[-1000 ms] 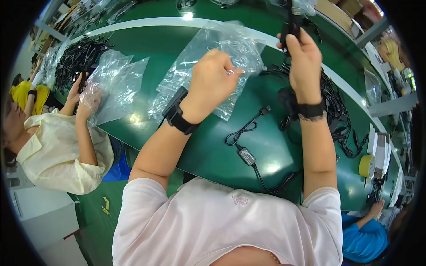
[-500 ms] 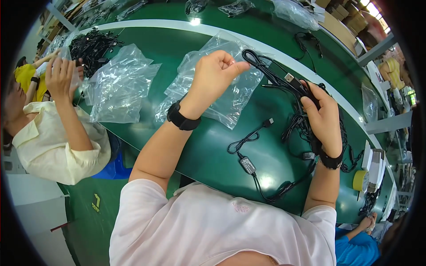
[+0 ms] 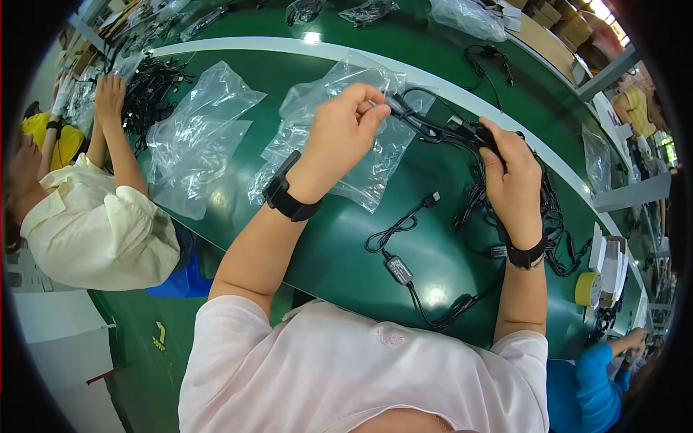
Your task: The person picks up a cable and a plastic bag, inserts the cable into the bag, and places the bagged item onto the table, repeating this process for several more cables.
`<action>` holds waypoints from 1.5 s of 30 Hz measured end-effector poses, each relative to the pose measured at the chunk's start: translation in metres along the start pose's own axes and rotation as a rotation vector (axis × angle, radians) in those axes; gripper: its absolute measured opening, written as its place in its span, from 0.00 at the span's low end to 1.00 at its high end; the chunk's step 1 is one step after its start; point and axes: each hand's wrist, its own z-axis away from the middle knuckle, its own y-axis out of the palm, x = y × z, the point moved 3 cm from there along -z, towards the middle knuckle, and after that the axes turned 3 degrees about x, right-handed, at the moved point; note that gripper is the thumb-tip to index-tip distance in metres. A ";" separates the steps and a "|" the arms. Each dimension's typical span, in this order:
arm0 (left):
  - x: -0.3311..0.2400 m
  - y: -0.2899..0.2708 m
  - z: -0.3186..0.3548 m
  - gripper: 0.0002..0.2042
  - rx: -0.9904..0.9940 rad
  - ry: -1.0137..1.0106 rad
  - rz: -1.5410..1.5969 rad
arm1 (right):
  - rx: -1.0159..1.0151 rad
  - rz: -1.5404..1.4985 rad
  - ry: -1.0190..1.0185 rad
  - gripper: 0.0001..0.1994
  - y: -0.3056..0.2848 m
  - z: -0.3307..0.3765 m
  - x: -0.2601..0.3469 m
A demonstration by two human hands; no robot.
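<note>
Head camera, looking down: a person in a pale pink shirt point(image 3: 361, 368) works with both bare hands over a shiny green table point(image 3: 339, 270). Between the hands, at the upper middle, stretches a bundle of black cable point(image 3: 432, 132). The left hand point(image 3: 345, 137) has thumb and forefinger brought together in a narrow pinch at the bundle's looped end. The right hand point(image 3: 514, 177) is curled around the other end, near a plug. Behind the left hand lie clear plastic bags point(image 3: 379, 169); whether the bundle touches them, I cannot tell. Nearer the person, a separate black lead point(image 3: 398, 270) with a small box along it rests on the table. Beside the right forearm is a heap of black cables point(image 3: 554, 209), then a yellow roll point(image 3: 587, 289) next to a white carton point(image 3: 614, 263). At far left, a co-worker in a cream shirt point(image 3: 101, 234) reaches toward another cable pile point(image 3: 150, 94).
</note>
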 end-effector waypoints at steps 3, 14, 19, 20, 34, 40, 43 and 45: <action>-0.002 0.002 0.003 0.04 0.002 0.052 -0.011 | -0.021 0.001 -0.020 0.18 -0.002 -0.002 0.000; -0.020 0.007 0.013 0.03 0.056 0.253 0.004 | -0.198 0.187 -0.256 0.20 0.007 -0.004 0.022; -0.020 0.008 0.010 0.03 -0.086 0.425 -0.145 | 0.044 0.097 -0.298 0.14 0.038 -0.003 0.025; -0.022 0.006 0.014 0.02 -0.058 0.477 -0.248 | 0.104 0.018 -0.212 0.13 0.044 -0.006 0.033; -0.038 0.024 0.021 0.03 -0.014 0.528 -0.258 | 0.257 -1.943 0.485 0.16 0.084 -0.022 0.011; -0.028 0.005 0.020 0.02 -0.191 0.377 -0.060 | 0.371 -0.892 0.074 0.23 0.054 -0.035 0.027; -0.034 0.016 0.025 0.03 -0.102 0.585 -0.230 | 0.139 -0.379 -0.183 0.23 0.060 -0.039 0.027; -0.032 0.020 0.026 0.04 -0.075 0.515 -0.108 | 0.191 -0.223 -0.159 0.23 0.065 -0.040 0.034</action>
